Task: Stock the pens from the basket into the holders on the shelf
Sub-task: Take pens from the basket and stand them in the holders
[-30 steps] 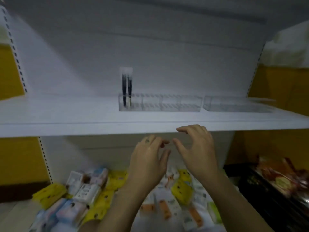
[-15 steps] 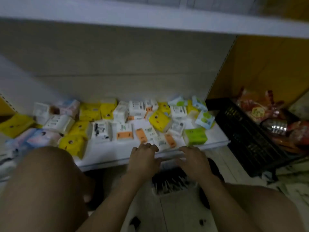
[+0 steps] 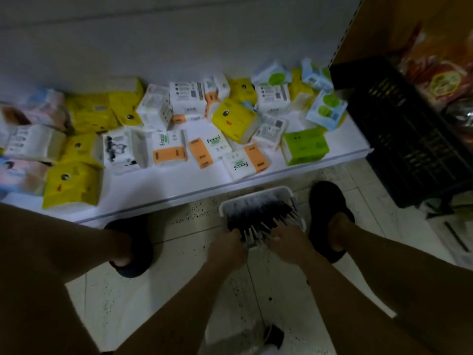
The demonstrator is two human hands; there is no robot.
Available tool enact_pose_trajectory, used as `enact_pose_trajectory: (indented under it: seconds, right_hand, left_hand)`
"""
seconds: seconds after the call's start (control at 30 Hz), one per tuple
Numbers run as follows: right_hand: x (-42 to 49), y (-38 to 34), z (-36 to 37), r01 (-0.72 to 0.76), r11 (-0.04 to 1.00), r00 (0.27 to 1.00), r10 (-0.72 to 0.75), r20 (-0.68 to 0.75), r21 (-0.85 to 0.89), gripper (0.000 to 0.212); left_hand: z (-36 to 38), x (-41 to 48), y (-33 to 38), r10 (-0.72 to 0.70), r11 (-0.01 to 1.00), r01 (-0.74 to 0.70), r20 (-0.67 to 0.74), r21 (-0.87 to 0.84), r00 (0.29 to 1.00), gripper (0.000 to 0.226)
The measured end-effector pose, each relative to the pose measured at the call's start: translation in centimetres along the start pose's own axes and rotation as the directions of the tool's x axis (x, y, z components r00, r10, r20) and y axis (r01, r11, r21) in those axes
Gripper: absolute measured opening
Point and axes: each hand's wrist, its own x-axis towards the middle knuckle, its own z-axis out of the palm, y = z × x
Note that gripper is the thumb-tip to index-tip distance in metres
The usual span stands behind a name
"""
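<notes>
Pens lie in the basket, just beyond my fingers. A second ago both hands were up at the shelf. Now my left hand curls round some pen ends, while I cannot tell whether my right hand grips anything. The next batch is starting.

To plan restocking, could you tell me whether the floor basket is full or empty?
Fairly full: many dark pens lie across the white basket, covering most of its bottom.

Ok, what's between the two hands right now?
Head view: the near ends of several pens in the white basket, between left hand and right hand.
</notes>
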Motion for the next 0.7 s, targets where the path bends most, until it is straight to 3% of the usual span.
enact_pose_trajectory:
  seconds: [0.13,0.23,0.37,0.43,0.7]
  right_hand:
    - [2.2,1.8,-0.8,-0.090,0.994,0.995,0.087,0.049,0.059,0.016]
    - [4.3,3.5,-1.2,-0.101,0.993,0.994,0.103,-0.035,0.060,0.036]
    - [7.1,3.9,-1.1,-0.054,0.998,0.978,0.058,-0.199,0.027,0.018]
    - [8.2,3.7,-0.5,-0.048,0.999,0.965,0.049,-0.259,0.010,0.023]
    - [9.4,2.6,3.2,-0.066,0.986,0.964,0.024,-0.266,-0.151,0.025]
  left_hand:
    - [2.9,2.5,-0.3,-0.042,0.995,0.044,0.034,-0.088,0.999,0.032]
    - [4.1,3.7,-0.9,-0.035,0.994,0.036,0.012,-0.102,0.999,0.040]
    - [4.5,5.7,-1.6,-0.047,0.993,0.053,0.052,-0.108,0.998,0.051]
    - [4.6,6.4,-1.6,-0.041,0.992,0.049,0.069,-0.114,0.997,0.050]
    - [5.2,7.8,0.1,-0.144,0.958,0.166,0.110,-0.235,0.984,0.043]
